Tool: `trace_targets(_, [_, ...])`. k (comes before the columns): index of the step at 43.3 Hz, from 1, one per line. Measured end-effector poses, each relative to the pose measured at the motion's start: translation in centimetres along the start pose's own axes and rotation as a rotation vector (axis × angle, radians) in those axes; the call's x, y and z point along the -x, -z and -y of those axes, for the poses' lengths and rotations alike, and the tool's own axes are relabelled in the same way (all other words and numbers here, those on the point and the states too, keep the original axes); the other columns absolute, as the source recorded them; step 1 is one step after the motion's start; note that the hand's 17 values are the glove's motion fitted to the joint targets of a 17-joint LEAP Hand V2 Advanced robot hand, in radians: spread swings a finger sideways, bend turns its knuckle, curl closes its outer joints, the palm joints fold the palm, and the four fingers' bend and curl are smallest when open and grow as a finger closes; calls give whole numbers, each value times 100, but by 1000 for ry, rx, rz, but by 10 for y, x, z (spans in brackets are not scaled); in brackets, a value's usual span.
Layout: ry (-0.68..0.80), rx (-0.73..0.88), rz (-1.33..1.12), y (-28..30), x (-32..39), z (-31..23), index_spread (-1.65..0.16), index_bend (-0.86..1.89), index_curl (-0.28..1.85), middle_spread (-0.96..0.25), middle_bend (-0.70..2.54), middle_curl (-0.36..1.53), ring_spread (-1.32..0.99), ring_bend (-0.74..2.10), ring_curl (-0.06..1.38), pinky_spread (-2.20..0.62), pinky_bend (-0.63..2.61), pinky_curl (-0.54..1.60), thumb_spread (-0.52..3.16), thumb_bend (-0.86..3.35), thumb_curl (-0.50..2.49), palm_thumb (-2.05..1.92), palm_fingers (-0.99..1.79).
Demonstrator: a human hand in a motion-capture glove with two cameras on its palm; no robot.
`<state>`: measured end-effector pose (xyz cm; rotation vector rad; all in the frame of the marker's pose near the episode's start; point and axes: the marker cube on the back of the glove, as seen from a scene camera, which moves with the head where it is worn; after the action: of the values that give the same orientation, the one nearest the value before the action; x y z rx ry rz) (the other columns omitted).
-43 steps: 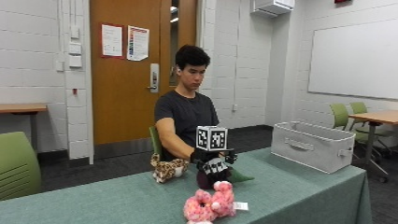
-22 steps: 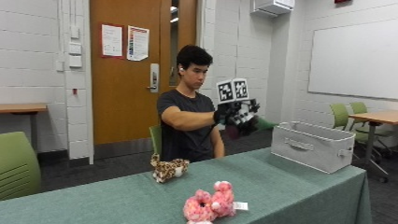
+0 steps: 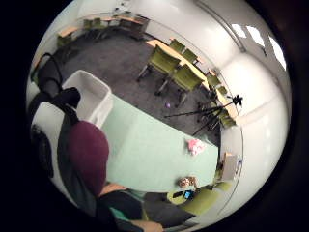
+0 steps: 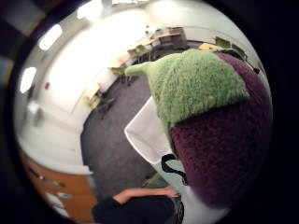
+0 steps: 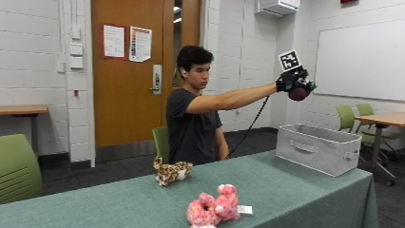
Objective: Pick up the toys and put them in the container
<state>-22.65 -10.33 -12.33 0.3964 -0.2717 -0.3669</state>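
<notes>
The person sits behind the green table [image 5: 297,190] with the arm stretched out level, and the gloved right hand [image 5: 290,81] is raised high above the grey container [image 5: 319,147], its fingers curled round a plush eggplant [image 5: 299,92]; from the outside only the toy's dark purple end shows, hanging below the glove, so its long axis is hard to read there, though it seems to point roughly downward.

The thumb-side palm view settles more: the eggplant [image 4: 219,140] fills much of it, the green leafy cap [image 4: 196,88] at one end with a stem tip reaching past it, the purple body running away from the cap; the white inside of the container [image 4: 147,133] lies beyond it; the little-finger side shows only the rounded purple end [image 3: 89,154], next to the container [image 3: 91,99] at the table's end.

Two toys remain on the table, well apart from the container: a pink plush [image 5: 214,208] near the front edge, cut off at the bottom of the outside view, and a spotted plush [image 5: 171,171] further back; both are tiny blurs in the little-finger view.
</notes>
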Motion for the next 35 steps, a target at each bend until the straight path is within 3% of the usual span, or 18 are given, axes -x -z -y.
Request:
trace_targets(5, [202, 32, -115, -28, -41, 14, -38, 52, 70, -41, 78, 58, -42, 102, 47, -46, 71, 37, 68, 10, 72, 54, 115])
trace_targets(9, [197, 80, -18, -49, -31, 21, -38, 50, 72, -41, 78, 58, -42, 102, 47, -46, 71, 37, 68, 9, 75, 54, 114])
trace_targets(13, [201, 284, -65, -78, -34, 15, -39, 43, 72, -42, 75, 57, -43, 102, 47, -46, 75, 38, 69, 7, 77, 53, 106])
trace_targets(15, [90, 339, -93, -87, -43, 16, -27, 5, 67, -32, 60, 55, -40, 101, 49, -36, 76, 42, 83, -19, 62, 11, 12])
trace_targets(16, [31, 343, -73, -87, -43, 18, -22, 6, 72, -27, 57, 57, -36, 100, 54, -33, 82, 48, 83, -19, 59, 2, -10])
trace_targets(18, [-56, 330, -29, -85, -37, 20, -16, 3, 66, -19, 51, 53, -30, 86, 49, -27, 84, 46, 81, -18, 56, -8, -26])
trace_targets(23, [5, 286, -236, -80, -18, 13, -9, 3, 47, -7, 41, 46, -23, 67, 36, -19, 83, 38, 80, -15, 48, -16, -22])
trace_targets(26, [-25, 260, -197, -63, -34, 8, -7, 5, 43, -4, 38, 45, -20, 64, 33, -16, 82, 37, 80, -14, 44, -16, -19])
trace_targets(35, [-64, 205, -324, -9, -172, -36, -7, 13, 38, -1, 33, 43, -18, 60, 31, -11, 75, 35, 80, -13, 35, -17, -10])
